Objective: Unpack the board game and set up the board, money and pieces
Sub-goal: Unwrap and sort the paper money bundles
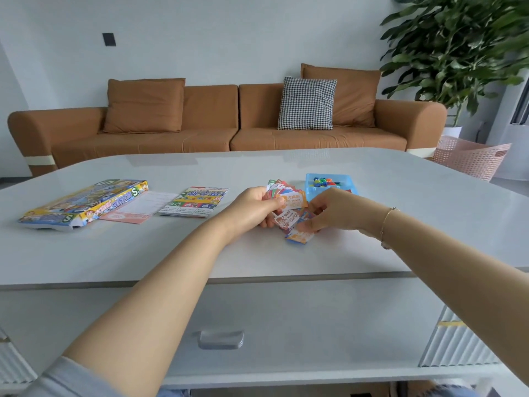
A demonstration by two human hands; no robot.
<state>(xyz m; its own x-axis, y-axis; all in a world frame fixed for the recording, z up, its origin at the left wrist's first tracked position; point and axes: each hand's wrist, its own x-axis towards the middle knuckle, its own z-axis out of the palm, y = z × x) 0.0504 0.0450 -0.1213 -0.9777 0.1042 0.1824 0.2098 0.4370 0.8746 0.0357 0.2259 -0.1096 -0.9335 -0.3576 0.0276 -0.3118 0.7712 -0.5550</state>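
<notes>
Pale grey and glossy, the tabletop (286, 259) carries the unpacked game. We see the left hand (254, 206) gripping a fanned sheaf of small, multicoloured paper money notes (286, 196) above the table's middle, while the right hand (332, 210) pinches a few orange-and-white notes (299, 234) just beneath that fan. Behind the hands, toward the far edge, lies a light-blue plastic tray (312, 190) of small coloured playing pieces (325, 182). To the left lies the folded, colour-printed paper game board (197, 202), with a pink-and-white instruction sheet (137, 209) beside it and the yellow-and-blue cardboard game box (83, 204) near the left edge. We judge the step in hand to be sorting the money. The next move calls for laying notes down in separate piles; the board remains folded.
</notes>
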